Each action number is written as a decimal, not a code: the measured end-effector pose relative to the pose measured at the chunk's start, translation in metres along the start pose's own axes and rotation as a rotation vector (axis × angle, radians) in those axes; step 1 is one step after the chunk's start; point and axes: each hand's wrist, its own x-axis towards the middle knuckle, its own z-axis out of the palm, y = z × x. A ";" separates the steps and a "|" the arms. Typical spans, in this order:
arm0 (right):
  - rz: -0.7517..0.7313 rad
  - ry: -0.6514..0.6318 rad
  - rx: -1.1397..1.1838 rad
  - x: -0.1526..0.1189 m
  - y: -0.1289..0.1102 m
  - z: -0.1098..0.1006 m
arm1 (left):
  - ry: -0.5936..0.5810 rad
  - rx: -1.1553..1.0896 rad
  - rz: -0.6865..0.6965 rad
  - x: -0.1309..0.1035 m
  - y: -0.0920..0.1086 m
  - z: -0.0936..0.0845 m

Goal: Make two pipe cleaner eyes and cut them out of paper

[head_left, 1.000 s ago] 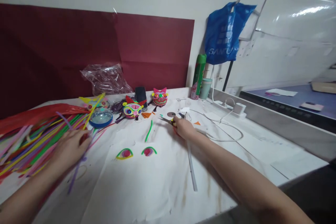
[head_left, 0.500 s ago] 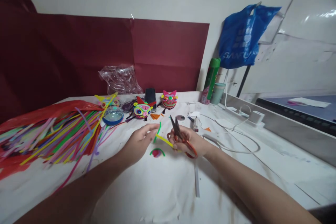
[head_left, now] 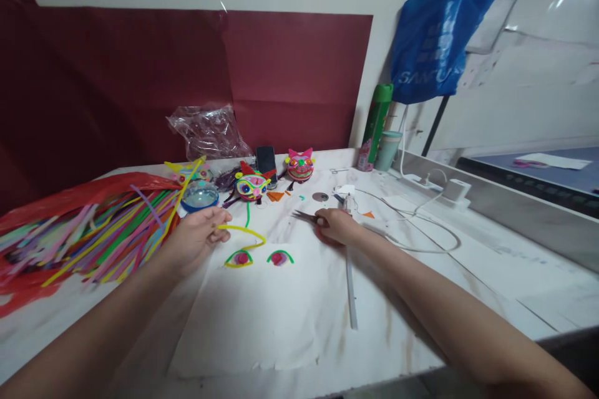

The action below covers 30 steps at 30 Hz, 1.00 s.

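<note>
My left hand pinches one end of a bent yellow pipe cleaner, whose free part curves rightward over a white paper sheet. Two eye shapes made of pipe cleaner lie at the sheet's top. The left eye has a green upper and yellow lower outline; the right eye shows a green arc over a red centre. My right hand is closed on the scissors, low at the table with the blades pointing left. A short green pipe cleaner lies behind the yellow one.
Many coloured pipe cleaners spread over red plastic at left. Small decorated lion heads, a phone and a tape roll stand behind. A glue gun, its cable and a grey strip lie right.
My left hand has moved left with the yellow pipe cleaner, uncovering the left eye. My right hand has lowered the scissors toward the table. The green piece now lies apart from my left hand.
</note>
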 end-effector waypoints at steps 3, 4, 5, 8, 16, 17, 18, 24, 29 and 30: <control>0.005 0.034 -0.044 0.000 -0.003 -0.002 | 0.002 -0.120 -0.008 -0.001 0.003 -0.003; -0.004 0.066 -0.054 -0.003 -0.009 -0.005 | -0.007 -0.139 -0.006 -0.002 0.003 -0.002; -0.031 0.103 -0.040 -0.006 -0.018 -0.008 | -0.018 -0.152 0.000 -0.003 0.001 0.000; -0.258 0.152 0.239 -0.025 -0.052 -0.017 | -0.061 -0.145 0.014 -0.007 -0.007 0.013; -0.330 -0.236 0.787 -0.057 -0.087 -0.014 | -0.184 0.458 0.004 -0.026 -0.006 0.030; -0.346 -0.208 0.736 -0.054 -0.083 -0.015 | -0.251 0.552 0.018 -0.027 -0.003 0.026; -0.371 -0.187 0.681 -0.051 -0.079 -0.016 | -0.311 0.637 0.048 -0.028 0.000 0.021; -0.450 -0.110 0.469 -0.041 -0.065 -0.027 | -0.211 1.046 0.262 -0.033 0.008 -0.006; -0.500 -0.083 0.251 -0.040 -0.060 -0.032 | -0.124 1.169 0.117 -0.036 0.010 -0.019; -0.503 -0.087 0.242 -0.040 -0.059 -0.032 | -0.126 1.187 0.094 -0.037 0.011 -0.021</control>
